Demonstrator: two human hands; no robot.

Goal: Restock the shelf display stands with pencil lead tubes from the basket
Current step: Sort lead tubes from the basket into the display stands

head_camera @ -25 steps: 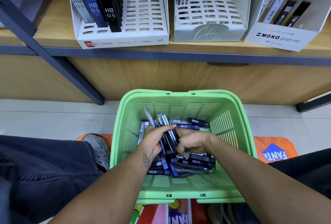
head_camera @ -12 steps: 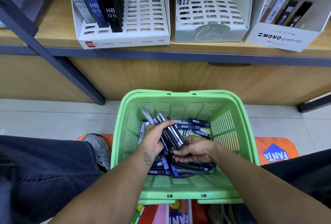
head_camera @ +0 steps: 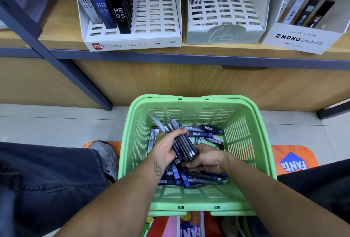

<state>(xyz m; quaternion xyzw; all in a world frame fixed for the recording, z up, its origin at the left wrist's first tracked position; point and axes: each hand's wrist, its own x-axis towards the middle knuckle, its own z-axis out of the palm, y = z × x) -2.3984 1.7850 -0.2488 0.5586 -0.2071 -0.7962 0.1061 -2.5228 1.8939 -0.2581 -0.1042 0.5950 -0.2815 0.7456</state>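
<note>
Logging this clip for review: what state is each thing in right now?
left hand: grips a bundle of lead tubes
right hand: fingers under the bundle's lower end
green basket: on the floor, loose tubes inside
white display stand: few tubes, most slots vacant
middle stand: mostly vacant

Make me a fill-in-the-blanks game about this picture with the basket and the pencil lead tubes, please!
1. The basket holding the loose tubes is ____ in colour.
2. The bundle of tubes is gripped by the ____ hand.
3. The white display stand on the left has tubes marked HB and ____.
4. The right hand is ____ the basket.

Missing words: green; left; 0.5; inside
</note>
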